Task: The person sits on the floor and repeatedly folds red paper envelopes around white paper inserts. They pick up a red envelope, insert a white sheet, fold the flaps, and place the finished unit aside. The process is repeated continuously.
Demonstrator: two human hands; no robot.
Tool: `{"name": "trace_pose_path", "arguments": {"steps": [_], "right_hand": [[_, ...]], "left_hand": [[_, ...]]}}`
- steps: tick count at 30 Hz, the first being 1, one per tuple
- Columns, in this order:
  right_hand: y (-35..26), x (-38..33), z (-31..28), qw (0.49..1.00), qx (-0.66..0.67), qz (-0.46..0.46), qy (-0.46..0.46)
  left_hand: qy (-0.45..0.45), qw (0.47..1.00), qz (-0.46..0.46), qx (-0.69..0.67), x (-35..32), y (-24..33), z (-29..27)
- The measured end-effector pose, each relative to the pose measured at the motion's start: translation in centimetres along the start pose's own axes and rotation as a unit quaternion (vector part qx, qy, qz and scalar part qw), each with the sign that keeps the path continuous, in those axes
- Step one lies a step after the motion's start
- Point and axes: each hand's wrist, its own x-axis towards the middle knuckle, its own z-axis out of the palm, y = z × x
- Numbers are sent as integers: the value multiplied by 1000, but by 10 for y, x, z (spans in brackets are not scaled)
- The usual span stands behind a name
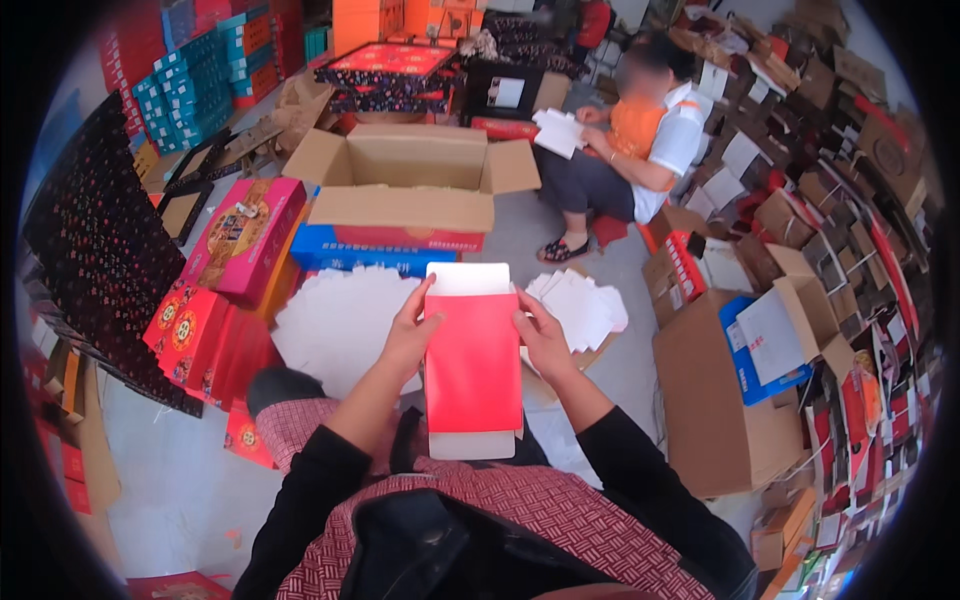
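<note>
Between my two hands is a red cardboard box (pixel 473 365) with white flaps standing out at its far and near ends. My left hand (pixel 408 335) grips its left edge near the far end, thumb on the red face. On the opposite edge my right hand (pixel 545 340) holds it the same way, its fingers partly hidden behind the box. A wide fanned pile of white card pieces (pixel 345 325) lies beyond my left forearm. To the right of my right hand is a smaller stack of white card pieces (pixel 580 310).
A large open brown carton (pixel 415 205) stands ahead. Red and pink boxes (pixel 235 245) are stacked at the left. A seated person (pixel 630 140) handles white card pieces at the far right. A big brown carton (pixel 720 400) and heaps of flattened cardboard fill the right side.
</note>
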Motion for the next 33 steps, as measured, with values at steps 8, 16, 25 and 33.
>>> {"name": "trace_pose_path", "arguments": {"steps": [8, 16, 25, 33], "right_hand": [[19, 43, -29, 986, -2, 160, -49], [40, 60, -29, 989, 12, 131, -70], [49, 58, -15, 998, -45, 0, 48], [-29, 126, -16, 954, -162, 91, -235]], "left_hand": [[6, 997, -65, 47, 27, -15, -12], [-11, 995, -85, -58, 37, -13, -28], [97, 995, -36, 9, 45, -33, -42], [82, 996, 3, -38, 39, -14, -26]]}}
